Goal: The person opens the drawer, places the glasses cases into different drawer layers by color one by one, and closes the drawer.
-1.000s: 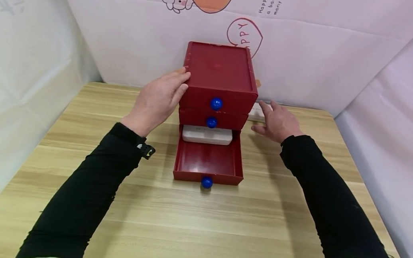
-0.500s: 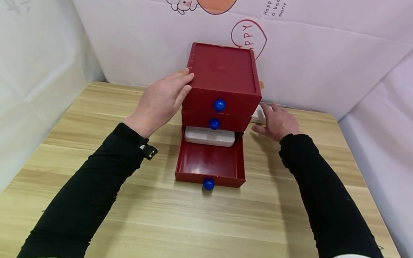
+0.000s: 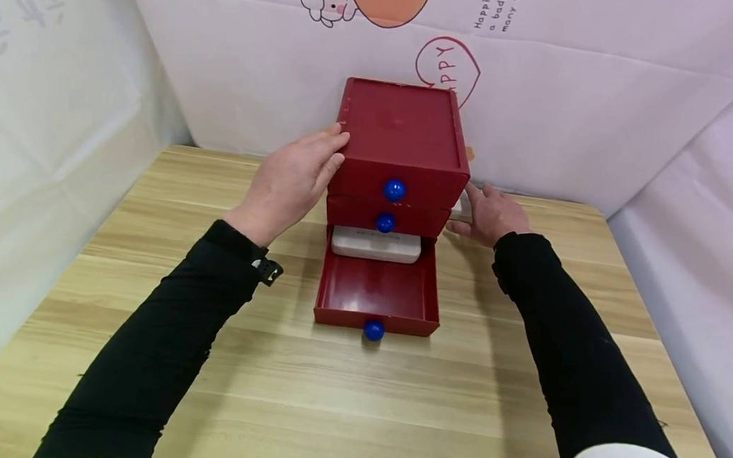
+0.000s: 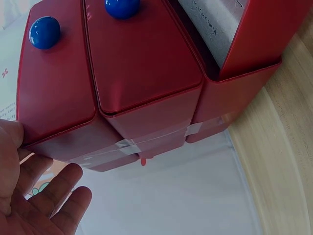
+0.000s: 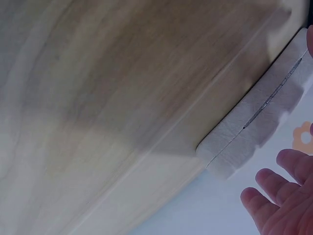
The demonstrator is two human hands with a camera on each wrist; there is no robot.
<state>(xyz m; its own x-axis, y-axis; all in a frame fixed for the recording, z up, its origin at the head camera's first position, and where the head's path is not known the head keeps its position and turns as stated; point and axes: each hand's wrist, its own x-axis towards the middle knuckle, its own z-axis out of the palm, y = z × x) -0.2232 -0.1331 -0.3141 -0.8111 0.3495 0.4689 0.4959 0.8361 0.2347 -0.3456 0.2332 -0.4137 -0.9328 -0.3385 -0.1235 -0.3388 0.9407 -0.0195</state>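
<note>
A red drawer unit [image 3: 405, 125] with blue round knobs stands at the back of the table. My left hand [image 3: 290, 181] rests its extended fingers against the unit's upper left side. The bottom drawer [image 3: 411, 326] is pulled out, and a white rounded case [image 3: 374, 247] lies at its back, partly under the drawer above. Behind the unit's right side, a second white case [image 5: 259, 107] shows a thin seam with a metal strip along it. My right hand [image 3: 495, 213] reaches beside this case with fingers spread; the unit hides part of the case in the head view.
A wooden tabletop [image 3: 354, 405] spreads in front of the unit. White printed cloth [image 3: 572, 116] hangs close behind it, and more cloth closes off both sides. Clear tape [image 4: 129, 145] runs along the unit's side.
The whole head view has shifted slightly, so the unit appears a little further right. My right hand has come closer to the unit and the case beside it. My left hand stays against the unit.
</note>
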